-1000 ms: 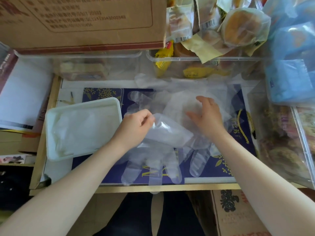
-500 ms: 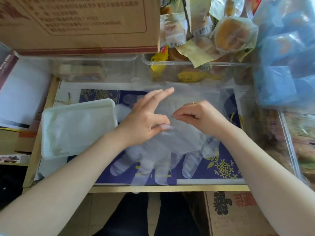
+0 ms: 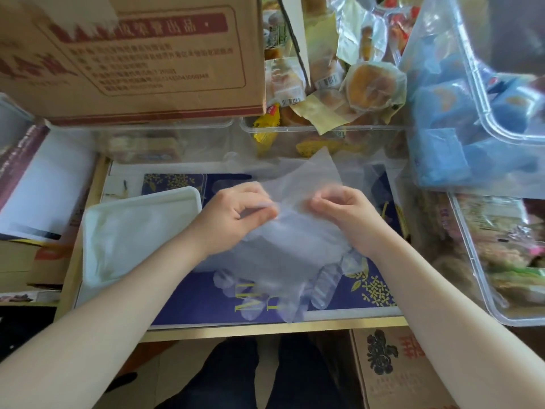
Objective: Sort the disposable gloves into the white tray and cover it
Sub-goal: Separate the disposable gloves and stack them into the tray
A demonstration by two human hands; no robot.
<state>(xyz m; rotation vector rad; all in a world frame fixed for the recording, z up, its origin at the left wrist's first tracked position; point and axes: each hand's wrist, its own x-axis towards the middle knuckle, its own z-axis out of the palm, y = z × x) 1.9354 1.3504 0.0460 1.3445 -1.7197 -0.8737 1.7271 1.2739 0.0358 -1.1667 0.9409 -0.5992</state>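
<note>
A pile of clear disposable gloves lies on the dark blue patterned mat, fingers pointing toward me. My left hand and my right hand both pinch the cuff end of one thin glove, whose loose corner sticks up behind my hands. The white tray sits to the left of my left hand, with what looks like clear film inside it.
A large cardboard box stands at the back left on a clear bin. Clear bins of wrapped pastries and blue packets crowd the back and right. Another clear bin flanks the mat's right side.
My left hand went from spread fingers to a pinch. Both hands now hold the glove's cuff, and its corner has lifted up behind them.
</note>
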